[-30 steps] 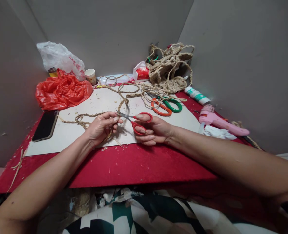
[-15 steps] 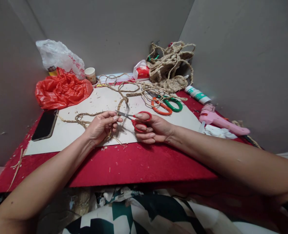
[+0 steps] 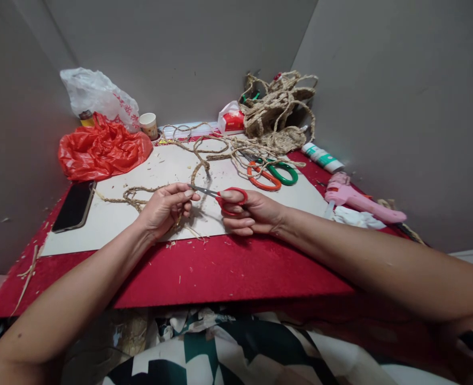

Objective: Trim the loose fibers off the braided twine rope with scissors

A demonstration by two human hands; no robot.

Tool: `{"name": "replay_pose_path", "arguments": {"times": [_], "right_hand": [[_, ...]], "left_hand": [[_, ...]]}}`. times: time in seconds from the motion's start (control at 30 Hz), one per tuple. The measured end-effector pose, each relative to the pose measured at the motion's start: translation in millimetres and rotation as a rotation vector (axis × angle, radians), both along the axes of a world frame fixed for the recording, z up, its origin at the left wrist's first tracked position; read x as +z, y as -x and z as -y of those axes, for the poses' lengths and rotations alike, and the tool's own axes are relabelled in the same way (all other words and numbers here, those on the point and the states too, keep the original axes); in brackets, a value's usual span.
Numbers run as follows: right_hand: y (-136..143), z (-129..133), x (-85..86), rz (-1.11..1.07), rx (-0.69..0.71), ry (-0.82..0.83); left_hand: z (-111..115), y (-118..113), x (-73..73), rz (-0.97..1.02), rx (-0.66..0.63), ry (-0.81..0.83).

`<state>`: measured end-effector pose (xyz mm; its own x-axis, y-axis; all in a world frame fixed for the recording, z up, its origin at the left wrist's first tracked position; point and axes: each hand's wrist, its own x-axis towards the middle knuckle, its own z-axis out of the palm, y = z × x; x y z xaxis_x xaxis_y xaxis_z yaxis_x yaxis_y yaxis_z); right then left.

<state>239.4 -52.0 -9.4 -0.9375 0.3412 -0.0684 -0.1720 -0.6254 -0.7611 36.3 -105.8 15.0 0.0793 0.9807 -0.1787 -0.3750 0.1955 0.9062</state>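
My left hand pinches a braided straw cord at the front middle of the white board. Red-handled scissors are in my right hand, with fingers through the loops and the blades nearly together. Their tips touch the cord beside my left fingertips. A loop of the same cord lies to the left of my left hand, and more of it runs back toward a heap of braided straw. What lies under my left palm is partly hidden.
The white board lies on a red cloth. Around it are a phone, red bag, paper cup, tissue pack, orange-handled scissors, green-handled scissors, white-green tube and pink glue gun.
The scissors in my right hand have closed from spread blades to nearly shut at the cord. My left hand has stayed almost where it was.
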Motion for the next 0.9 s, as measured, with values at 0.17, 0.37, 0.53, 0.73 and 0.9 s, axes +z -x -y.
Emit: {"name": "replay_pose_path", "arguments": {"times": [0.17,0.37,0.53,0.73,0.9], "right_hand": [[-5.8,-2.3,5.6,-0.033,-0.100,-0.001],[-4.4,2.2,2.4,0.017,-0.004,-0.098],[-0.1,3.2,2.5,0.071,-0.035,-0.116],[-1.3,2.8,10.1,0.087,-0.261,-0.137],[2.1,7.4,6.7,0.164,-0.211,-0.272]], "left_hand": [[-0.5,2.8,2.0,0.002,0.023,0.005],[-0.7,3.8,1.0,0.018,0.017,0.012],[-0.9,4.2,0.2,0.014,-0.005,0.006],[-1.7,5.3,-0.6,0.016,-0.010,-0.001],[0.5,5.5,2.6,0.033,-0.039,0.010]]}}
